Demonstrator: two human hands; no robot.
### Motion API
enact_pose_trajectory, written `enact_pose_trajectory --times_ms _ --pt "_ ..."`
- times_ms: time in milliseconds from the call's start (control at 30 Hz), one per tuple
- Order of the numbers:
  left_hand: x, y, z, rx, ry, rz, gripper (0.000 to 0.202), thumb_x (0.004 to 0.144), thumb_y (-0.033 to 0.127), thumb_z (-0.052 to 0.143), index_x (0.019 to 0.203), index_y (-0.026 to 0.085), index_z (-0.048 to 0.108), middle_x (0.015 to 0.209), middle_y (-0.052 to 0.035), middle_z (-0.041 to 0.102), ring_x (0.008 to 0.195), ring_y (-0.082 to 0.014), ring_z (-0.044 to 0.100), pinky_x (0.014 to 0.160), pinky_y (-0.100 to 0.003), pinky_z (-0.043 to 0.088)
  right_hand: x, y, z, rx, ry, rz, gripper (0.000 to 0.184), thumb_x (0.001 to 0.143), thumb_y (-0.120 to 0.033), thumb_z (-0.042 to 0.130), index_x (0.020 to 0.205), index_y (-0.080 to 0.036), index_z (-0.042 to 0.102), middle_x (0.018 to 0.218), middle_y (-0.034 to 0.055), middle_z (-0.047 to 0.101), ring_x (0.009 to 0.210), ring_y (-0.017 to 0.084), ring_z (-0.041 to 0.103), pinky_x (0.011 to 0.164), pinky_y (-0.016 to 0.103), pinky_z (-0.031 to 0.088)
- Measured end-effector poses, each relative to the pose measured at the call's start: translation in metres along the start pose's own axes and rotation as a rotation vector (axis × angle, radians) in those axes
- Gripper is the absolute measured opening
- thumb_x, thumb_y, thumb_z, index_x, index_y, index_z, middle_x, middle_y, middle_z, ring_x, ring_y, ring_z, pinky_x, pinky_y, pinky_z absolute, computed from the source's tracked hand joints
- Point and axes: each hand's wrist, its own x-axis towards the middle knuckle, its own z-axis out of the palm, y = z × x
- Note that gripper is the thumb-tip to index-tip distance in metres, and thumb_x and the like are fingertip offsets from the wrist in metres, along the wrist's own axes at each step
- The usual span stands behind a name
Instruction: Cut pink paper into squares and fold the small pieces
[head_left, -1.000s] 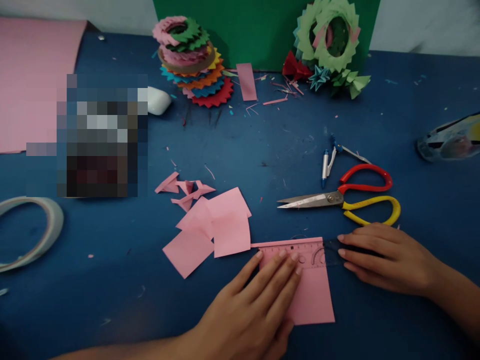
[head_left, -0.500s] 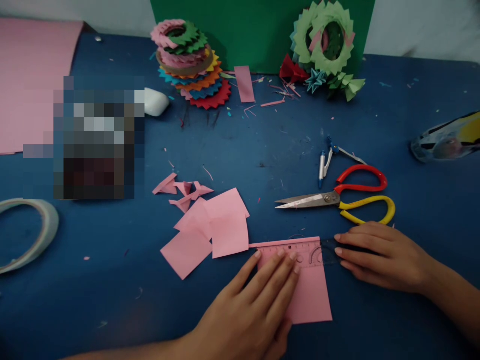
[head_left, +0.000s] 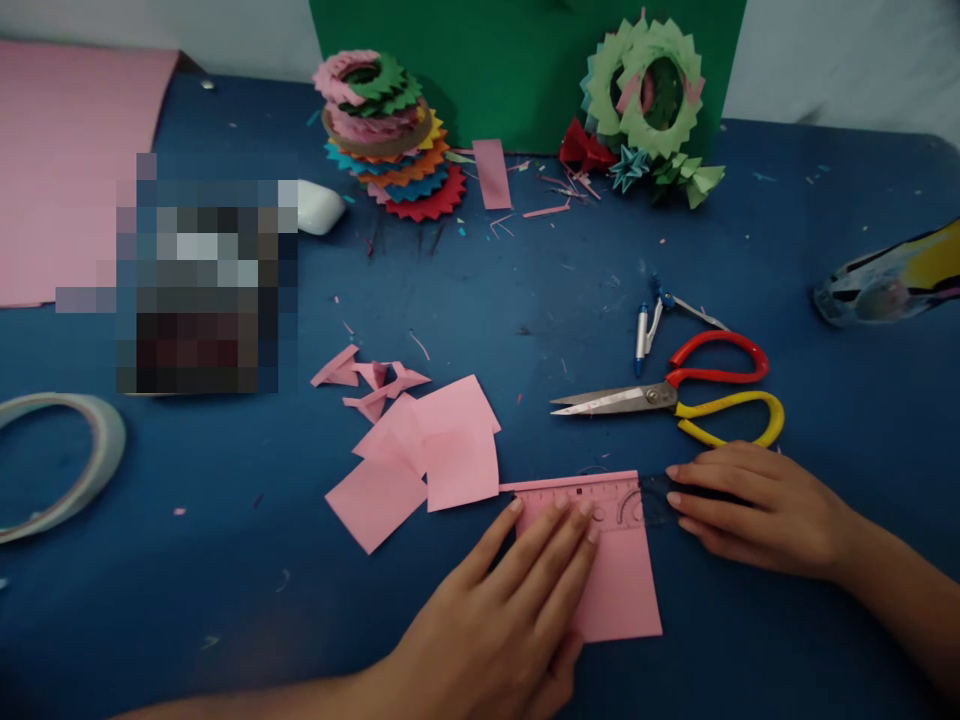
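My left hand (head_left: 517,590) lies flat, fingers stretched out, pressing a clear plastic ruler (head_left: 611,517) onto a square of pink paper (head_left: 622,590). A narrow strip (head_left: 577,480) stands up along the paper's far edge, against the ruler. My right hand (head_left: 765,510) rests at the ruler's right end with its fingers stretched out and slightly apart; its thumb is hidden. Just beyond this hand are scissors (head_left: 652,396) with one red and one yellow handle. Left of the ruler lie several loose pink paper squares (head_left: 461,460) and small folded pink pieces (head_left: 379,385).
Behind the scissors lies a compass (head_left: 664,300). A roll of tape (head_left: 109,450) is at the left, near a blurred-out object (head_left: 199,330) and large pink sheets (head_left: 67,180). Folded paper rings (head_left: 405,150) and a green paper wreath (head_left: 679,130) stand at the back. A bottle (head_left: 885,280) lies at the right.
The view has shifted slightly. Both hands, the ruler and the pink paper hold almost the same positions on the table.
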Motion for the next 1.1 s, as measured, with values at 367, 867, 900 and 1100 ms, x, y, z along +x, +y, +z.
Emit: enact_pose_trajectory --times_ms 367,867,900,1100 --pt "-0.0004 0.0010 0.0001 0.026 -0.023 0.004 0.053 0.087 0.040 0.044 0.132 0.013 0.046 0.139 -0.0051 0.044 0.130 -0.0232 0.036 0.113 -0.038 0.010 0.0012 0.0002 0.0008 -0.033 0.012 -0.012 0.028 0.079 -0.016 0.065 0.107 -0.021 0.063 0.105 0.0051 0.065 0.091 0.017 0.061 0.079 0.033 0.051" --pt "0.0005 0.0009 -0.0011 0.013 -0.029 -0.006 0.052 0.087 0.040 0.046 0.132 0.013 0.047 0.139 -0.0051 0.045 0.129 -0.0228 0.037 0.113 -0.037 0.010 0.0000 0.0003 0.0010 -0.048 -0.001 -0.015 0.027 0.080 -0.016 0.064 0.106 -0.022 0.062 0.106 0.0046 0.065 0.091 0.018 0.061 0.079 0.033 0.051" --pt "0.0006 0.0008 -0.0013 0.014 -0.025 -0.006 0.052 0.087 0.039 0.046 0.132 0.013 0.046 0.139 -0.0051 0.045 0.129 -0.0229 0.037 0.113 -0.037 0.010 -0.0007 0.0004 0.0014 -0.047 -0.003 -0.012 0.028 0.080 -0.016 0.064 0.107 -0.022 0.062 0.106 0.0046 0.065 0.092 0.018 0.061 0.080 0.033 0.051" --pt "-0.0001 0.0015 -0.0009 0.026 -0.020 -0.008 0.050 0.087 0.038 0.045 0.130 0.012 0.048 0.138 -0.0059 0.046 0.129 -0.0230 0.036 0.113 -0.038 0.010 -0.0042 0.0016 0.0030 -0.056 -0.005 -0.013 0.030 0.081 -0.019 0.065 0.110 -0.024 0.061 0.108 0.0033 0.064 0.094 0.017 0.060 0.081 0.033 0.051"
